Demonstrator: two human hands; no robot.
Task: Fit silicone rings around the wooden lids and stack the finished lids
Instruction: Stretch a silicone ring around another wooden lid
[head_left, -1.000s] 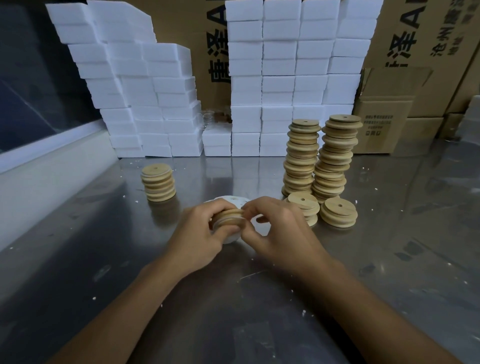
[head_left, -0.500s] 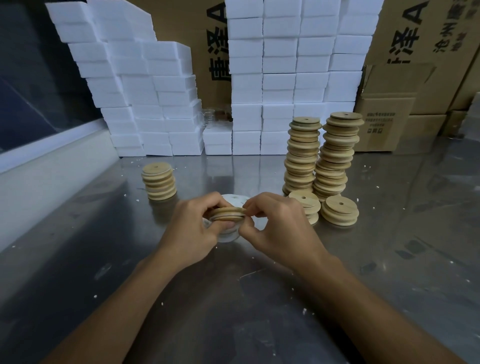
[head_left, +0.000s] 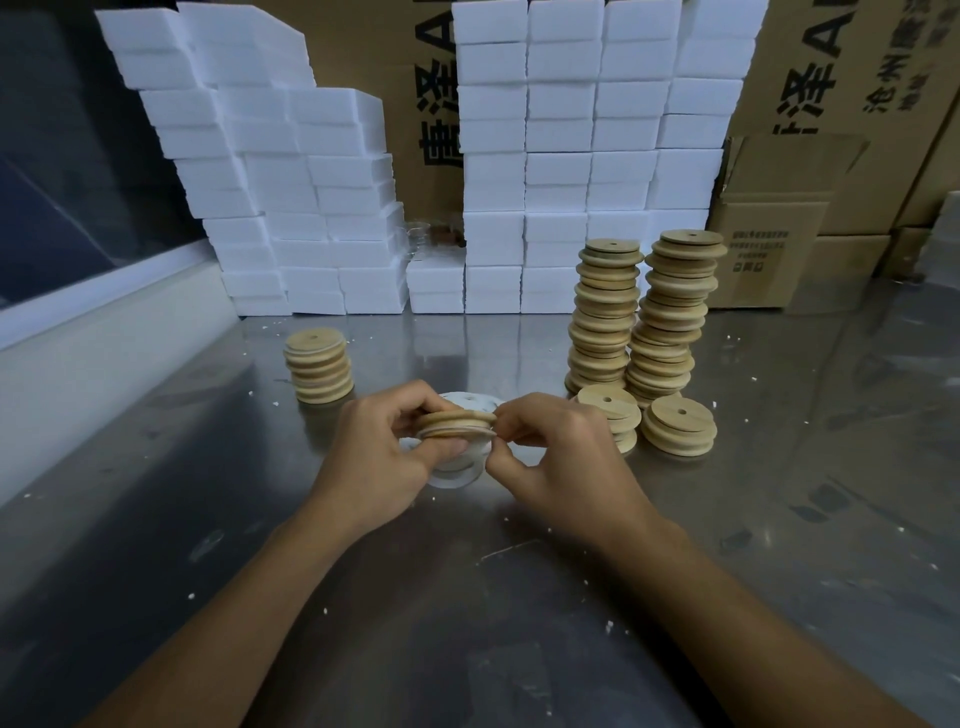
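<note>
Your left hand and right hand both pinch one wooden lid at centre, its silicone ring seemingly partly seated; a short finished stack stands at ten o'clock, tall bare stacks wait at two o'clock

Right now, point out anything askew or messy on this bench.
The two tall lid stacks behind the right hand stand crooked, their lids offset from one another. White crumbs lie scattered across the metal table. The short stack at left looks straight.
</note>
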